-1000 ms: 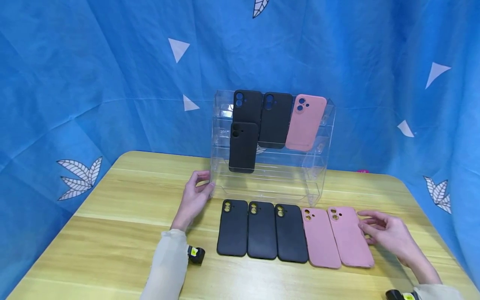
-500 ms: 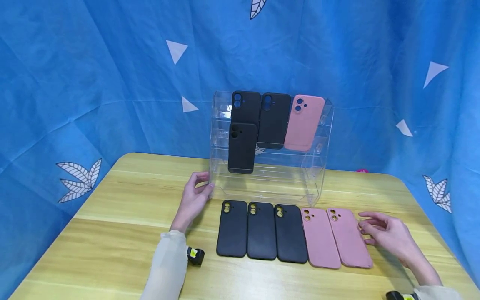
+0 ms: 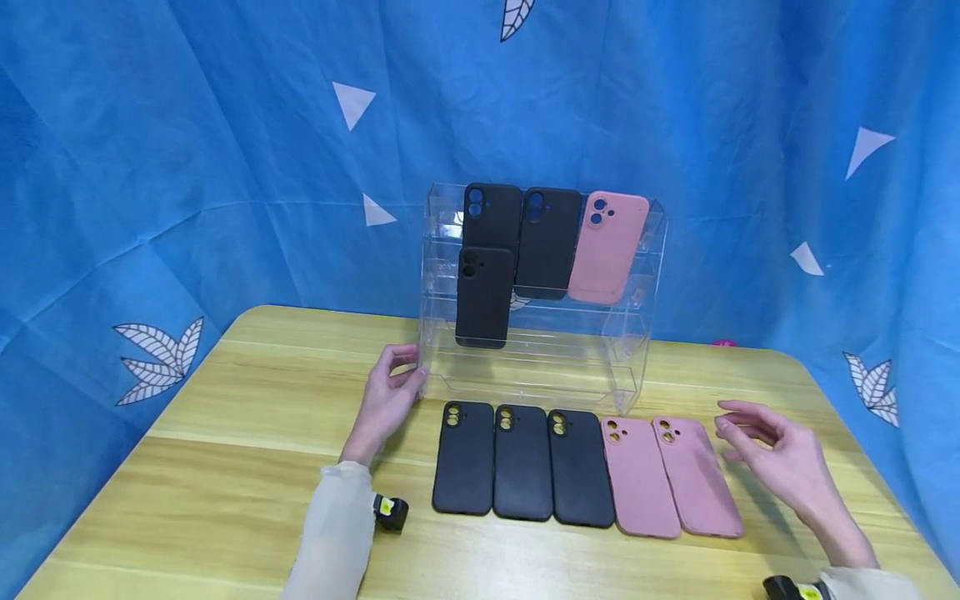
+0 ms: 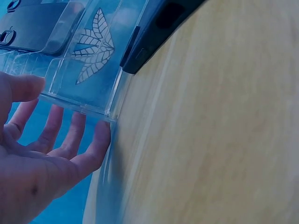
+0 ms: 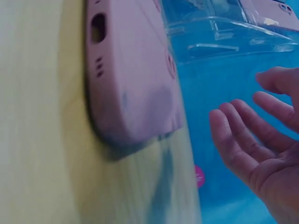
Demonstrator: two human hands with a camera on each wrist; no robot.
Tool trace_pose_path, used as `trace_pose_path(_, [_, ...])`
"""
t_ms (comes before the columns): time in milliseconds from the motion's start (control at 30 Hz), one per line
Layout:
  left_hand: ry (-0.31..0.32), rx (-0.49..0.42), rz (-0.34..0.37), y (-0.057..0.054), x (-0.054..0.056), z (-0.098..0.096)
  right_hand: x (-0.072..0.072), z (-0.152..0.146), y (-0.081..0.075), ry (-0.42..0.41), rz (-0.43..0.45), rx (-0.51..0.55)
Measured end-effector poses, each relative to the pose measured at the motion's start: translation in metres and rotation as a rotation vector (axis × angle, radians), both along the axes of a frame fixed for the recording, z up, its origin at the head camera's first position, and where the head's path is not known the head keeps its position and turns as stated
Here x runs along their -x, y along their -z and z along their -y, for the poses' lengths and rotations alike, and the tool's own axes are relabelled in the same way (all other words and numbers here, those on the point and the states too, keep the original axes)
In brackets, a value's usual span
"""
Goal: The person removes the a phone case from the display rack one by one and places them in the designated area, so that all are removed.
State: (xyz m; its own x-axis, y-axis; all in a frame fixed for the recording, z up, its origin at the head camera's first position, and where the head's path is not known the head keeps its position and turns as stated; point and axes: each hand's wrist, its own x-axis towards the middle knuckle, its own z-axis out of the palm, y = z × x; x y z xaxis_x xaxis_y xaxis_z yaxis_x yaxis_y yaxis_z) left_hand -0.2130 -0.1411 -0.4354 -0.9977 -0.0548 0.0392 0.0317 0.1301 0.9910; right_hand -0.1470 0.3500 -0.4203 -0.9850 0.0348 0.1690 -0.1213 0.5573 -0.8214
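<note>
My left hand [image 3: 386, 404] holds the lower left side of a clear plastic display rack [image 3: 540, 367]; in the left wrist view the thumb and fingertips meet the rack's side edge. On the table in front of the rack lies a row of phone cases: black ones [image 3: 463, 458] at the left, then a pink case [image 3: 641, 477] and an outermost pink case [image 3: 699, 477]. My right hand [image 3: 783, 458] hovers just right of that last pink case, apart from it, fingers loosely bent and holding nothing. The right wrist view shows a gap between them.
Upper rack tiers bear black cases [image 3: 546, 242] and one pink case [image 3: 609, 247]; another black case [image 3: 485, 297] stands on a lower tier at the left. A blue patterned curtain [image 3: 225, 167] hangs behind the wooden table [image 3: 225, 467].
My right hand has lifted slightly and drawn away from the outermost pink phone case. The left hand stays on the rack, and the cases keep their places.
</note>
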Motion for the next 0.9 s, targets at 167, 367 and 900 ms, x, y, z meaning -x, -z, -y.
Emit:
trace_pose_path(167, [-0.013,-0.001,-0.003,0.001,-0.001,0.0,0.003,0.012,-0.007,0.011,-0.088,0.019])
trace_pose_path(367, [-0.022,-0.009,-0.003,0.001,-0.001,-0.001,0.007,0.028,-0.014,0.012,-0.184,0.023])
trace_pose_path(900, [-0.014,-0.013,-0.003,0.001,0.0,-0.001,0.022,0.061,-0.036,-0.019,-0.288,0.125])
